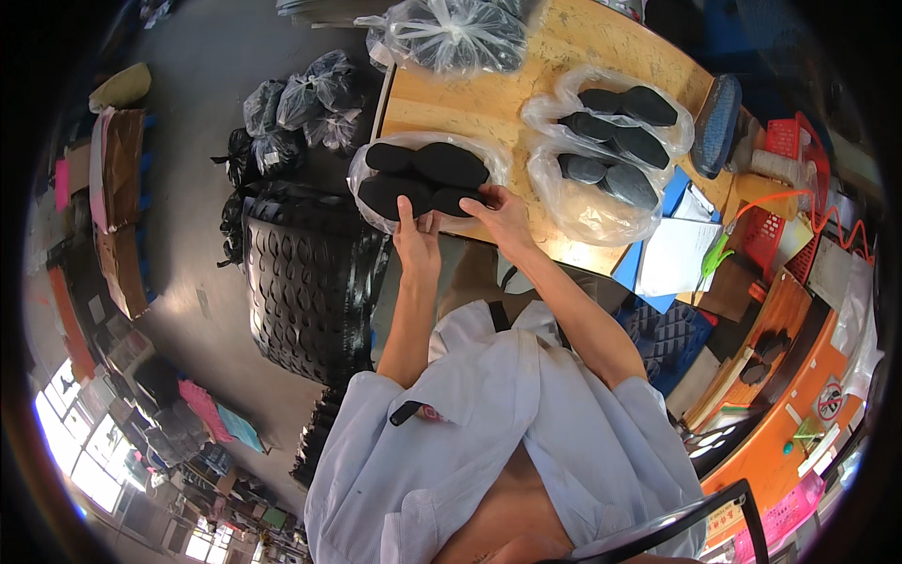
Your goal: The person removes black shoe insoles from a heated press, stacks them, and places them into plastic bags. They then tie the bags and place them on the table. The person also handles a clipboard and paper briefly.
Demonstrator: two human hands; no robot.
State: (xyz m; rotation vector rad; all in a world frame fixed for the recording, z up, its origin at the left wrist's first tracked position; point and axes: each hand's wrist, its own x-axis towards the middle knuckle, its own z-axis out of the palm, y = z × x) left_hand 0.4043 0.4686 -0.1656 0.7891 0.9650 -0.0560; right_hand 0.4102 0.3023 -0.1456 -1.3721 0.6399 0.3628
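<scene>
In front of me, at the near left corner of the wooden table, lies a clear plastic bag (503, 162) spread open under black insole-shaped pieces (452, 164). They sit in two rows, wide at the ends and narrow in the middle. My left hand (416, 246) grips the near row (390, 195) at its near edge, one digit on top and the other fingers partly hidden below. With thumb and fingers, my right hand (505, 222) holds the right end of that same row.
Further right on the table (460, 103) lie more bagged black pieces (609, 179) and a clipboard with paper (678, 254). A full clear bag (456, 38) stands at the back. Dark bags (319, 89) and a large black bundle (305, 282) occupy the floor at left.
</scene>
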